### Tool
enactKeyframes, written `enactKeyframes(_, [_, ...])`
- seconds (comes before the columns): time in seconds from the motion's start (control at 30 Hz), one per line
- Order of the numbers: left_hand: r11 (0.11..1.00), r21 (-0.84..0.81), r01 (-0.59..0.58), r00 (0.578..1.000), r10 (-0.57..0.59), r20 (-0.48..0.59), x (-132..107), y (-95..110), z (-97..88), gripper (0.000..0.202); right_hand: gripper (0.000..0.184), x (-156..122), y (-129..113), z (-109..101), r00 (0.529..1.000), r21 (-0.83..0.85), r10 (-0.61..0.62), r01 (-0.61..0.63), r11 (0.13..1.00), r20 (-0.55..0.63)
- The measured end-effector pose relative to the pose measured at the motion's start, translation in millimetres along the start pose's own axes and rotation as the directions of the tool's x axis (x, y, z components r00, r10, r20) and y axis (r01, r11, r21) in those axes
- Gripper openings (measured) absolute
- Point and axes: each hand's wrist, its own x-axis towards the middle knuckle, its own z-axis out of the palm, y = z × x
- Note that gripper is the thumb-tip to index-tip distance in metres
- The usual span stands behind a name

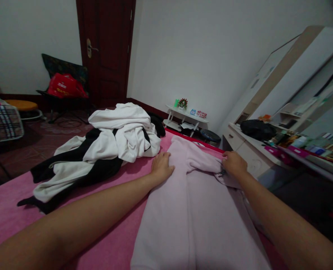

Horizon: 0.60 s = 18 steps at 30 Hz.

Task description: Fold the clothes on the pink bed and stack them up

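Note:
A pale lilac garment (183, 210), which looks like a sweatshirt, lies spread lengthwise on the pink bed cover (107, 232). My left hand (162, 168) rests on its left edge near the far end, thumb held away from the fingers. At the right, my right hand (234, 163) is closed on the end of a sleeve (204, 161), which lies folded across the garment. A dark cord or tag shows just below that hand. Beside my left arm lies a heap of white clothes (127, 131) with black garments (104, 168) among them.
A white side table (187, 114) holds a small plant. To the right is a dresser (241, 144) with a black bag (258, 129) and several bottles. A red bag (66, 86) sits on a folding chair by the dark door (107, 48). An orange stool (21, 105) stands left.

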Motion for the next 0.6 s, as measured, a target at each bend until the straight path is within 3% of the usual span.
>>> enactKeyframes(0.07, [0.995,0.010,-0.102,0.994,0.102,0.034,2.6,-0.9,0.9,0.039,0.032,-3.6,-32.7,-2.9,0.996,0.056,-0.080,0.082,0.995,-0.038])
enactKeyframes(0.13, [0.940,0.069,-0.335,0.941,0.331,0.065,0.4,2.2,-0.6,0.027,0.033,-5.6,-62.7,-9.7,0.968,0.169,-0.178,0.208,0.963,-0.176])
enactKeyframes(0.2, [0.799,0.144,-0.584,0.811,0.567,0.144,-4.2,8.2,-4.7,0.019,0.034,-6.3,-87.4,-19.5,0.894,0.247,-0.279,0.375,0.894,-0.350])
enactKeyframes(0.27, [0.647,0.194,-0.738,0.675,0.703,0.222,-8.3,14.6,-9.4,0.015,0.036,-6.7,-106.9,-29.8,0.812,0.261,-0.383,0.524,0.811,-0.441])
enactKeyframes(0.3, [0.592,0.214,-0.777,0.629,0.737,0.246,-9.7,17.2,-11.2,0.013,0.037,-6.9,-115.2,-34.2,0.783,0.254,-0.440,0.578,0.776,-0.440])
enactKeyframes(0.37, [0.526,0.247,-0.813,0.579,0.772,0.261,-11.2,20.7,-12.9,0.012,0.041,-6.9,-129.4,-39.7,0.750,0.226,-0.542,0.644,0.731,-0.380])
enactKeyframes(0.43, [0.484,0.267,-0.833,0.546,0.796,0.261,-11.8,22.5,-12.1,0.012,0.051,-5.4,-140.3,-40.0,0.762,0.204,-0.571,0.638,0.742,-0.306])
enactKeyframes(0.53, [0.424,0.267,-0.866,0.487,0.837,0.249,-12.6,23.4,-10.0,0.018,0.071,2.4,-149.2,-33.5,0.875,0.251,-0.454,0.484,0.838,-0.169])
enactKeyframes(0.6, [0.383,0.255,-0.888,0.443,0.862,0.246,-14.3,23.8,-10.3,0.021,0.074,11.5,-150.4,-28.1,0.935,0.317,-0.353,0.325,0.891,0.032])
